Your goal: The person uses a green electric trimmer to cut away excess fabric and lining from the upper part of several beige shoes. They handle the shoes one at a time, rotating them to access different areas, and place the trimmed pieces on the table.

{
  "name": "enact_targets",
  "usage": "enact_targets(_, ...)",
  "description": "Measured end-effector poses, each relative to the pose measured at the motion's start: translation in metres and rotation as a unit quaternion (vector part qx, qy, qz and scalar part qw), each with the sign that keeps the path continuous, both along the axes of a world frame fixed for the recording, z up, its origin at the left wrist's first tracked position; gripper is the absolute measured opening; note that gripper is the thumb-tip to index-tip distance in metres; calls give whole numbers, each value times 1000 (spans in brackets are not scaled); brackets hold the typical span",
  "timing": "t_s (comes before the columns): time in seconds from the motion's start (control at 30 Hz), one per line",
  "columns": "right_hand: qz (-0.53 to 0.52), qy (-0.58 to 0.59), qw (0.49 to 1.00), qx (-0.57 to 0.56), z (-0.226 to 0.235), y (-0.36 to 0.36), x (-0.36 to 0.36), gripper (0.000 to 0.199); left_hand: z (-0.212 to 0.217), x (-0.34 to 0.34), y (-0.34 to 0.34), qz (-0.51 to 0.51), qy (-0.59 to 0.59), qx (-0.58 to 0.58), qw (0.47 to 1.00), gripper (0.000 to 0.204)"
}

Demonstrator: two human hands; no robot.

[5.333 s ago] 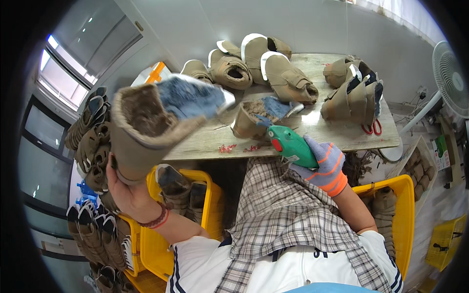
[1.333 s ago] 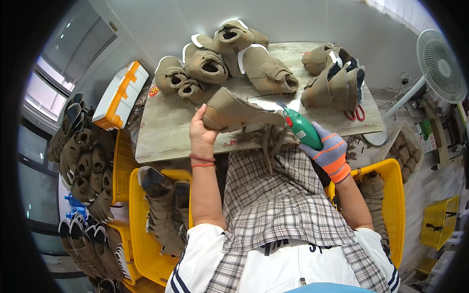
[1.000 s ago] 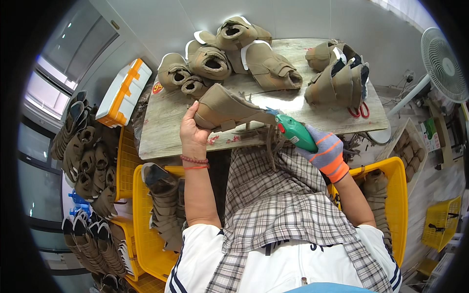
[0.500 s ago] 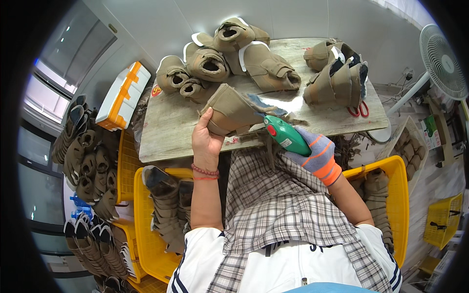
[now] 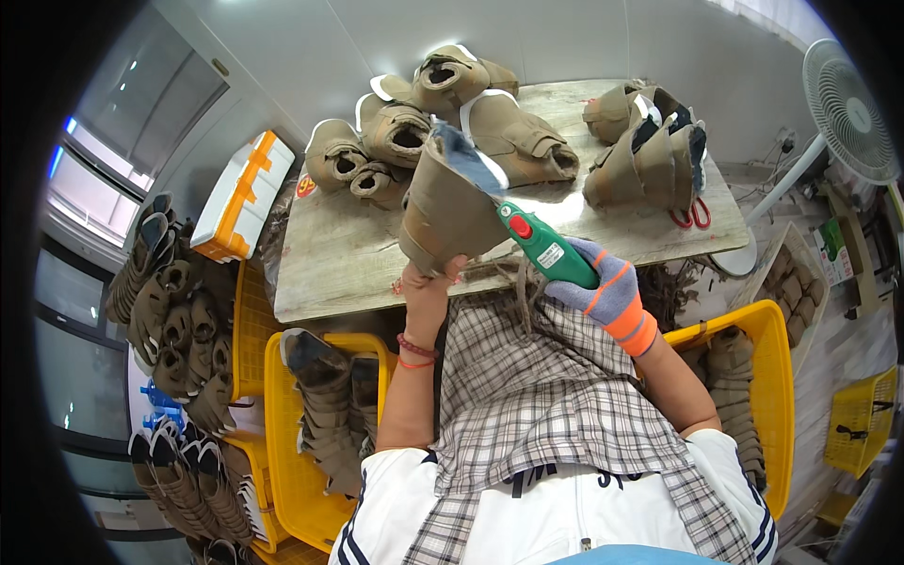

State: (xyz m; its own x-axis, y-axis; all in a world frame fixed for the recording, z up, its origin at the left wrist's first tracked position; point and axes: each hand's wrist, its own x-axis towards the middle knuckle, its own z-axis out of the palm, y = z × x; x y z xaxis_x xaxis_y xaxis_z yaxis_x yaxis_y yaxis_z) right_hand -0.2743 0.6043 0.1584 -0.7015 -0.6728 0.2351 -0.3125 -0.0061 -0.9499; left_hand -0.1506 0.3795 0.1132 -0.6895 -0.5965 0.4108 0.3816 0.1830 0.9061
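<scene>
My bare left hand (image 5: 429,282) grips a brown shoe upper (image 5: 450,218) from below, its fingers partly hidden behind it. The upper is tipped up, with blue lining showing at its top opening. In a grey and orange glove, my right hand (image 5: 603,290) is wrapped round a green hand-held electric cutter (image 5: 548,249) with a red button. The cutter's front end meets the right edge of the upper; its blade cannot be made out. Just beyond, several brown shoe uppers (image 5: 400,132) with white edging lie piled on the table (image 5: 348,273).
At the table's right are nested uppers (image 5: 650,165) and red-handled scissors (image 5: 692,215). Yellow crates (image 5: 275,414) holding stacked uppers flank my body. A white and orange box (image 5: 247,198) stands left of the table, a fan (image 5: 847,113) at the right. Brown scraps (image 5: 670,290) hang below the front edge.
My left hand has shifted right and down, turning the upper so its blue-lined opening points upward. The cutter has moved slightly left along its edge; the frayed strip beside it no longer shows there.
</scene>
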Motion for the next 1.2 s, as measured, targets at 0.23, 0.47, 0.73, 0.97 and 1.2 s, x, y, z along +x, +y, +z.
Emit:
enact_targets(0.23,-42,70,997,-14,-11,1,-1,59,-1,-2,1,48,-61,-286,955,19)
enact_targets(0.47,-40,11,999,8,-10,5,-3,58,-2,4,-4,40,-117,-543,830,37)
enact_targets(0.73,-58,-65,996,-11,-2,3,-3,56,0,-1,10,12,-146,-629,763,44)
enact_targets(0.97,-64,-111,991,-28,3,2,-11,55,-7,-2,20,-20,-170,-632,756,48)
enact_targets(1.2,-55,-146,986,-52,10,5,-24,54,-18,2,30,-58,-177,-649,738,51)
